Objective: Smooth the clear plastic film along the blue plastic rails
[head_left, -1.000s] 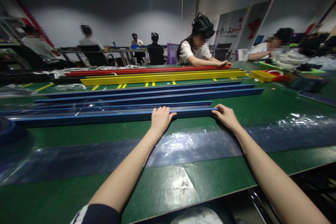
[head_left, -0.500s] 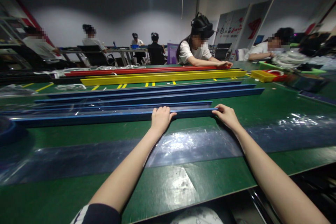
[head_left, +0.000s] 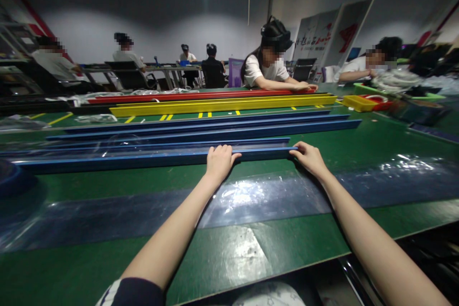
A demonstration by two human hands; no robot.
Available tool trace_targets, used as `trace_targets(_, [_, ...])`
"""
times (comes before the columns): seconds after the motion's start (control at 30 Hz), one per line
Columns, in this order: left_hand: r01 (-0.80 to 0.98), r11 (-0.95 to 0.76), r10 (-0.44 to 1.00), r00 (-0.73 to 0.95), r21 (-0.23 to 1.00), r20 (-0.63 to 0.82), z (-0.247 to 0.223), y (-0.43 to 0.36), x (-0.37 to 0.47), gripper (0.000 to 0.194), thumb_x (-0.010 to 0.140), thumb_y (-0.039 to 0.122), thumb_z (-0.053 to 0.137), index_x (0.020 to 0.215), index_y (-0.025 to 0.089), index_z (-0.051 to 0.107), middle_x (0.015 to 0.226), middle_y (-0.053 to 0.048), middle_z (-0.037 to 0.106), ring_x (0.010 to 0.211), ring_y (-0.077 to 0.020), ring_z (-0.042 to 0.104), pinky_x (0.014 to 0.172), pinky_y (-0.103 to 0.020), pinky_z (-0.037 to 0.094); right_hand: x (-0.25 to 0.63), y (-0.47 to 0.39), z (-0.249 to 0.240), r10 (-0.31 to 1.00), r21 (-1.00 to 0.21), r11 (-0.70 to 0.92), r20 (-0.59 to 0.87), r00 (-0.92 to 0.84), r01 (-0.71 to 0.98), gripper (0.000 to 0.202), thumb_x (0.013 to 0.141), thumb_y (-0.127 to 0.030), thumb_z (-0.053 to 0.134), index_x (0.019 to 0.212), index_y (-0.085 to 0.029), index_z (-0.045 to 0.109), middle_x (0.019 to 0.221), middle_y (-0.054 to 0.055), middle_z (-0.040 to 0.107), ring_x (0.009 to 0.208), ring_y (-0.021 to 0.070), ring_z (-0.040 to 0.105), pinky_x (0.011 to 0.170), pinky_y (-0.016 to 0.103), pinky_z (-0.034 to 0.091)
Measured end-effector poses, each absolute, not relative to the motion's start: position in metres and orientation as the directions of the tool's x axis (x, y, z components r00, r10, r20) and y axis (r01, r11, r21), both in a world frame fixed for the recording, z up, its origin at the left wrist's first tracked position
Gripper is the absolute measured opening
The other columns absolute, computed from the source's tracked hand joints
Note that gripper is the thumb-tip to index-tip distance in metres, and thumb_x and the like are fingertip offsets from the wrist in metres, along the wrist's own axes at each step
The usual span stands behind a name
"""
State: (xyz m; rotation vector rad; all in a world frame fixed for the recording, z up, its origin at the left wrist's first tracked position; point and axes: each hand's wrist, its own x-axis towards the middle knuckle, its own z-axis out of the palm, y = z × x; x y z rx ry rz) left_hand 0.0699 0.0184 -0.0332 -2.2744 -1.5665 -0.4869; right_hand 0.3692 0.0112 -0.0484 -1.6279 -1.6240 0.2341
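Observation:
A long blue channel strip (head_left: 143, 160) lies across the green table (head_left: 186, 258), its right end near the middle of the view. My left hand (head_left: 220, 162) grips it by the near wall, with fingers over the top edge and thumb pointing right. At the strip's right end, my right hand (head_left: 309, 157) pinches the corner between thumb and fingers. Clear plastic film (head_left: 118, 153) lies partly inside and behind the channel. Between my forearms and beyond them runs a wide, shiny band of clear bluish film (head_left: 265, 196), flat on the table.
Behind the held strip lie more blue strips (head_left: 251, 126), a yellow strip (head_left: 222, 105) and a red strip (head_left: 201, 95). Across the table a person (head_left: 267, 64) leans over the red strip. Yellow and green trays (head_left: 358, 103) stand at the right. A round blue object (head_left: 16, 179) sits at the left edge.
My hands and the blue strip stay in place. The person across the table has moved their hands slightly on the red strip.

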Motion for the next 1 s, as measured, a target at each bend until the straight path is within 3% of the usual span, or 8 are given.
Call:
trace_targets(0.4, [0.920,-0.381,0.826,0.382,-0.089,0.414,-0.027,0.021,0.066,0.040,0.089,0.052,0.036,0.084,0.019,0.060,0.088,-0.007,0.067,0.087,-0.0217,0.058,0.072,-0.032,0.031,0.374,0.013,-0.051,0.919,-0.672,0.180,0.375,0.120,0.719,0.024,0.070,-0.040,0.057,0.082,-0.020,0.062,0.076,0.003,0.067,0.070,0.0174,0.059,0.066,0.028,0.043])
trace_targets(0.57, [0.902,-0.422,0.829,0.425,-0.093,0.363,-0.020,0.023,0.064,0.038,0.089,0.051,0.038,0.094,0.022,0.061,0.093,-0.005,0.067,0.087,-0.0206,0.059,0.071,-0.030,0.034,0.375,0.012,-0.049,0.929,-0.626,0.184,0.363,0.074,0.758,0.025,0.072,-0.043,0.054,0.074,-0.019,0.061,0.069,0.002,0.064,0.064,0.0158,0.055,0.059,0.026,0.039])
trace_targets(1.0, [0.880,-0.465,0.796,0.465,-0.100,0.387,-0.025,0.027,0.060,0.045,0.090,0.052,0.033,0.084,0.019,0.063,0.093,-0.004,0.065,0.088,-0.0180,0.057,0.067,-0.027,0.037,0.376,0.011,-0.049,0.932,-0.619,0.185,0.357,0.063,0.763,0.028,0.072,-0.046,0.052,0.071,-0.019,0.059,0.064,0.002,0.060,0.059,0.0146,0.050,0.055,0.025,0.035])
